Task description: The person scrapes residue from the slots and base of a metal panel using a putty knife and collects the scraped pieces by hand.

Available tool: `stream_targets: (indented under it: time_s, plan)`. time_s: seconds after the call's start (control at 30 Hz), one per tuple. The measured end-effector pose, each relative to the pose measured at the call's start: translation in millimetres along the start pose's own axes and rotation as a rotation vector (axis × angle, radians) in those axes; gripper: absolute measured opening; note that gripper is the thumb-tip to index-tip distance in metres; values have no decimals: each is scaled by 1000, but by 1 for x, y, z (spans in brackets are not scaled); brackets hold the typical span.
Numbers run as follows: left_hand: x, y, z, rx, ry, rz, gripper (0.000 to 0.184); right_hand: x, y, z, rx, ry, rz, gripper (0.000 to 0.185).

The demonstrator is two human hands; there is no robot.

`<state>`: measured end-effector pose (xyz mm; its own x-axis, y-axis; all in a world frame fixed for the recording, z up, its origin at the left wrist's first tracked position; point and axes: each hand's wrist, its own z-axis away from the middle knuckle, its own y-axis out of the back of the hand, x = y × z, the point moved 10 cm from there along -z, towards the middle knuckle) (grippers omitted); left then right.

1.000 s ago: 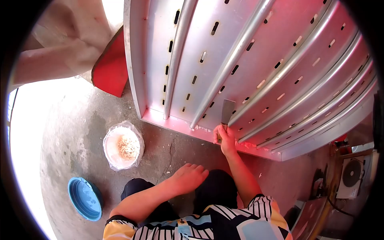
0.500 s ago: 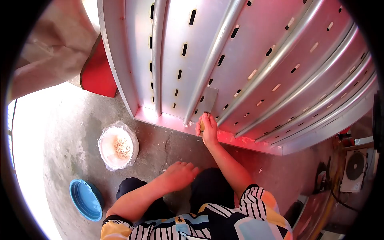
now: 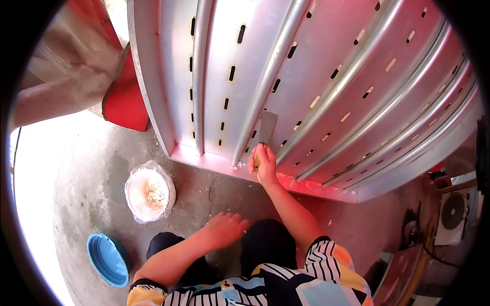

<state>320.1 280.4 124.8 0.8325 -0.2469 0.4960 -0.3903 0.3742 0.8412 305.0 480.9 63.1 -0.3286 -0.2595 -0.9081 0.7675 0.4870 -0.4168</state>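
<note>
Fingers of the left hand bend loosely near the right knee, palm down, so whether they hold anything cannot be told. Farther out, the right hand, much the nearer one, is clamped around a scraper, which juts forward from that grip, away from the person. Its long axis roughly follows the metal bars on either side, over a slotted panel; contact is unclear.

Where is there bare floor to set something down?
The floor left of the bucket, beyond the basin, looks bare; so, mostly, does that right of the right arm, below the metal panel. Crowded: the panel's lower edge, where the right hand holds a scraper.
</note>
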Motion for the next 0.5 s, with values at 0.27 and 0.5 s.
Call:
stream_targets:
  time_s: [0.27, 0.5]
  plan:
    - [10, -4, 1, -66, 7, -75, 27, 19, 11, 23, 37, -213, 141, 30]
    - [10, -3, 5, -33, -30, -105, 26, -57, -29, 4, 96, 33, 96, 21]
